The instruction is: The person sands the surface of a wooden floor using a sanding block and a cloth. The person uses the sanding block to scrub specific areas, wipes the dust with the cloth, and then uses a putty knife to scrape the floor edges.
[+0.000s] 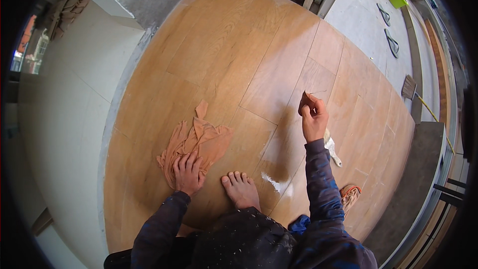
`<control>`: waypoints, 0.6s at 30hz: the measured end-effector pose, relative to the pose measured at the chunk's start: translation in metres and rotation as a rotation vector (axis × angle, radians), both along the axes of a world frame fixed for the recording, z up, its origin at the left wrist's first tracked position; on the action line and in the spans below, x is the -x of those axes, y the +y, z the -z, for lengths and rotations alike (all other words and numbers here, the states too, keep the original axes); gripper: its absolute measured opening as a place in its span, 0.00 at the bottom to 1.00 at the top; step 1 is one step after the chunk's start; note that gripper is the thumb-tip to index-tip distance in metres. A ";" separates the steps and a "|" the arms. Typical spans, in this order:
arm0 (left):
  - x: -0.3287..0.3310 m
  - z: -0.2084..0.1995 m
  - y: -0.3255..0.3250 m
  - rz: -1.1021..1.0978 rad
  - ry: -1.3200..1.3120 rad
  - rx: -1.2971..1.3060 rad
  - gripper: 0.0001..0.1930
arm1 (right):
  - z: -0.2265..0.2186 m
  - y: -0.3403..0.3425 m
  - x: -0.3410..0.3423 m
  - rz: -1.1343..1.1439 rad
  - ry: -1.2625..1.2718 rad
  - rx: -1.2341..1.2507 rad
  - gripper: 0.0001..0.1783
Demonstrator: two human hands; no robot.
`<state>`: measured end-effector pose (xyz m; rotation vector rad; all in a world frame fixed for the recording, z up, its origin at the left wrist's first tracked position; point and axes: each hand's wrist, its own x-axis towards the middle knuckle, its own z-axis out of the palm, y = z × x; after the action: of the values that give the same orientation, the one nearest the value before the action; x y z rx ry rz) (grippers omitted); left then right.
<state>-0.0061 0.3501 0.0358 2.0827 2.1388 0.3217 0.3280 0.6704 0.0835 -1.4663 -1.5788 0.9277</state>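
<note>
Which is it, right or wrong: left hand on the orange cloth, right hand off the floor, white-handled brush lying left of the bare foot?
Wrong: the head view shows the white-handled brush lying right of the bare foot, not left. Rest stands: left hand on the orange cloth, right hand off the floor.

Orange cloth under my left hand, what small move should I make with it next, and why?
Perhaps bring the orange cloth to the white smear and wipe: your left hand rests on the cloth, and the smear lies uncovered on the floor, right of your bare foot.
</note>
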 end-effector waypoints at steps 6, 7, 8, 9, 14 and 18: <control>-0.004 0.008 0.002 -0.014 -0.012 -0.021 0.29 | 0.063 -0.042 0.043 -0.442 -0.712 -0.368 0.27; -0.001 0.006 -0.001 -0.016 -0.005 -0.016 0.29 | 0.063 -0.051 0.055 -0.452 -0.700 -0.364 0.27; 0.002 0.005 -0.002 -0.024 0.002 -0.006 0.29 | 0.062 -0.060 0.066 -0.434 -0.734 -0.342 0.29; 0.006 0.006 -0.002 -0.030 0.006 -0.016 0.29 | 0.062 -0.064 0.074 -0.415 -0.769 -0.320 0.32; -0.009 0.008 -0.003 -0.059 -0.026 -0.031 0.29 | 0.079 -0.003 0.072 -0.311 -0.914 -0.240 0.38; 0.002 0.012 -0.003 -0.093 -0.020 -0.055 0.30 | 0.072 -0.036 0.079 -0.404 -0.882 -0.224 0.39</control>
<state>-0.0082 0.3472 0.0239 2.0029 2.2448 0.4147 0.2487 0.6340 0.0118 -1.5013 -2.5890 0.2558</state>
